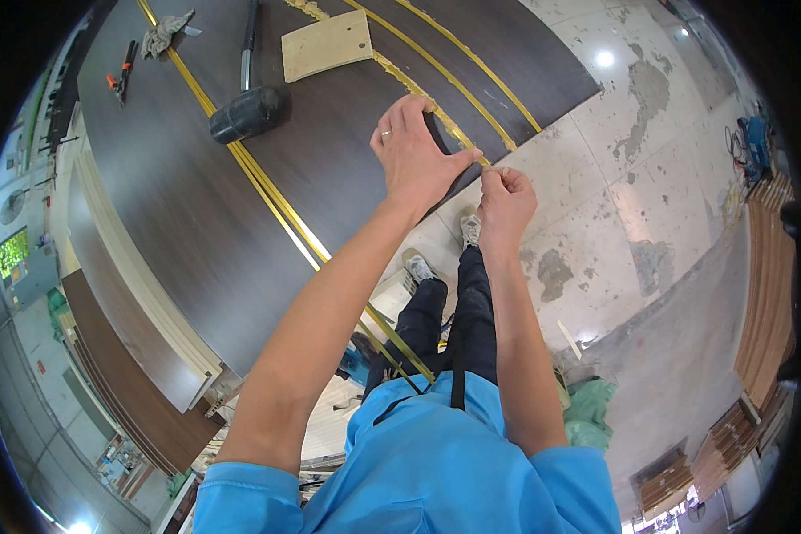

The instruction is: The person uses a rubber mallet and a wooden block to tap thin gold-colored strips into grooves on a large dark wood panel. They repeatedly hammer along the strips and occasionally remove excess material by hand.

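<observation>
A large dark brown wood-grain panel [165,169] lies in front of me, with yellow paste smeared along several gold lines near its right end. My right hand [505,200] pinches the near end of a thin gold strip [483,161] at the panel's front edge. Beside it, my left hand [414,151] rests over the panel, thumb stretched to the strip's end and fingers spread from it. A black patch shows between that thumb and the fingers; whether it is shadow or an object is unclear. A tan board with holes [327,46] sits on the panel beyond.
Left of my hands, a black rubber mallet [249,114] lies across a bundle of long gold strips [271,191]. A grey rag [165,34] and an orange-handled tool [123,73] lie farther off. Stacked boards [138,294] stand left; patchy tiled floor [596,196] spreads right.
</observation>
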The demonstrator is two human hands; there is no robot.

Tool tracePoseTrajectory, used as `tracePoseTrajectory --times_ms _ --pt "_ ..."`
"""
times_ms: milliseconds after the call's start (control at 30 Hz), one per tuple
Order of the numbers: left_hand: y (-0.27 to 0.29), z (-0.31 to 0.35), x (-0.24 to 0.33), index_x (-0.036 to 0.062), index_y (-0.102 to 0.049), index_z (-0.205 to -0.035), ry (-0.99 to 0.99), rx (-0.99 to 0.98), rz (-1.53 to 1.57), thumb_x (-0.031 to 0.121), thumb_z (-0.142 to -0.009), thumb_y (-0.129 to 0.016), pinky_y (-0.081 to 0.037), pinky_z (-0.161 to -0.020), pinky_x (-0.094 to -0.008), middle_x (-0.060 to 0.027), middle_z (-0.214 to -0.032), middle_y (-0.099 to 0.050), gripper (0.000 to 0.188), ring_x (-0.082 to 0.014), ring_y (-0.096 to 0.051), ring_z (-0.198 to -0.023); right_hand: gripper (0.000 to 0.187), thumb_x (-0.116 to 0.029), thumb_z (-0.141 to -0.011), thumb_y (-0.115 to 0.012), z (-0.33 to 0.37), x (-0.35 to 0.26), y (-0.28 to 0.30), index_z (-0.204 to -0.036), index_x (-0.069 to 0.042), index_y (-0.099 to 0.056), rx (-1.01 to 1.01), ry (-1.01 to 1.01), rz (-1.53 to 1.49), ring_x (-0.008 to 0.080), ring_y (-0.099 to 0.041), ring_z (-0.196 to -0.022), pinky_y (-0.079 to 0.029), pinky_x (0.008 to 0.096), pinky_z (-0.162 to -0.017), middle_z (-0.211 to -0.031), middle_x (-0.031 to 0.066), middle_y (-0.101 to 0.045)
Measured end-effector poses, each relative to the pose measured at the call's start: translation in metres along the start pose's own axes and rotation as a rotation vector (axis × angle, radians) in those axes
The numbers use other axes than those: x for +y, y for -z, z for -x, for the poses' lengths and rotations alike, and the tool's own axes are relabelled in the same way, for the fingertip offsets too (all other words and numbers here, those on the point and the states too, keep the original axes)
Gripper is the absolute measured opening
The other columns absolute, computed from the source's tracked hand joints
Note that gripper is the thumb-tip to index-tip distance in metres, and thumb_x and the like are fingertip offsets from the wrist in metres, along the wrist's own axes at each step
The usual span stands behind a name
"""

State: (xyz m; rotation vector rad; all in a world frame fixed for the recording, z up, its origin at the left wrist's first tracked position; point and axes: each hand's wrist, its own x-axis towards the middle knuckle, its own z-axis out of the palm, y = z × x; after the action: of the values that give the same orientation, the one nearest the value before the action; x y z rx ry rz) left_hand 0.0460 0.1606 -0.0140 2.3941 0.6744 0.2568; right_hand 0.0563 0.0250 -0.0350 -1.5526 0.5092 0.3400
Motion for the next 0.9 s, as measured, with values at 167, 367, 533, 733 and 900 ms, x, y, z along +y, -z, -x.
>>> tracePoseTrajectory --times_ms 167,367,533,733,900 --pt "0.0 -0.001 -0.002 0.0075 -0.045 -0.141 0.01 -0.031 -0.011 0.04 -0.067 -0.098 -0.024 -0.122 -0.0514 -0.0121 -0.146 -0.049 0.096 -0.0336 -0.038 -0.145 0.012 -0.008 -0.095 -0.071 -0.001 -0.005 0.005 -0.097 0.0 -0.061 -0.151 -0.226 -0.306 0.008 -0.048 -0.053 -0.037 0.0279 -0.045 -0.074 0.0029 -0.059" --pt "0.0 -0.003 -0.002 0.0065 -0.043 -0.143 -0.033 -0.014 -0.05 0.042 -0.069 -0.096 -0.027 -0.119 -0.0532 -0.0142 -0.142 -0.048 0.097 -0.0358 -0.04 -0.141 0.012 -0.01 -0.098 -0.071 -0.003 -0.005 0.005 -0.099 -0.004 -0.06 -0.184 -0.23 -0.284 0.008 -0.051 -0.056 -0.041 0.0268 -0.047 -0.079 0.0033 -0.061" --pt "0.005 -0.005 0.009 0.007 -0.046 -0.139 0.048 -0.112 -0.056 0.036 -0.07 -0.098 -0.025 -0.121 -0.0533 -0.0144 -0.147 -0.046 0.091 -0.0363 -0.036 -0.147 0.013 -0.008 -0.097 -0.07 -0.01 -0.005 0.011 -0.103 -0.004 -0.059 -0.259 -0.21 -0.229 0.01 -0.056 -0.06 -0.044 0.0265 -0.051 -0.083 0.0064 -0.066" --pt "0.011 -0.008 0.015 0.0046 -0.046 -0.14 0.032 -0.121 -0.107 0.037 -0.071 -0.096 -0.032 -0.118 -0.0558 -0.0158 -0.143 -0.047 0.091 -0.0393 -0.04 -0.141 0.028 -0.012 -0.095 -0.071 -0.032 -0.024 0.046 -0.116 0.003 -0.061 -0.364 -0.315 -0.317 0.0144 -0.062 -0.067 -0.05 0.03 -0.058 -0.088 0.0112 -0.07" --pt "0.01 -0.007 0.018 0.0046 -0.046 -0.14 0.061 -0.125 -0.08 0.037 -0.07 -0.096 -0.032 -0.119 -0.0558 -0.0161 -0.143 -0.047 0.092 -0.0392 -0.04 -0.141 0.024 -0.015 -0.098 -0.071 -0.055 -0.038 0.051 -0.113 0.002 -0.066 -0.26 0.074 -0.014 0.0137 -0.063 -0.069 -0.052 0.0285 -0.06 -0.089 0.0083 -0.071"
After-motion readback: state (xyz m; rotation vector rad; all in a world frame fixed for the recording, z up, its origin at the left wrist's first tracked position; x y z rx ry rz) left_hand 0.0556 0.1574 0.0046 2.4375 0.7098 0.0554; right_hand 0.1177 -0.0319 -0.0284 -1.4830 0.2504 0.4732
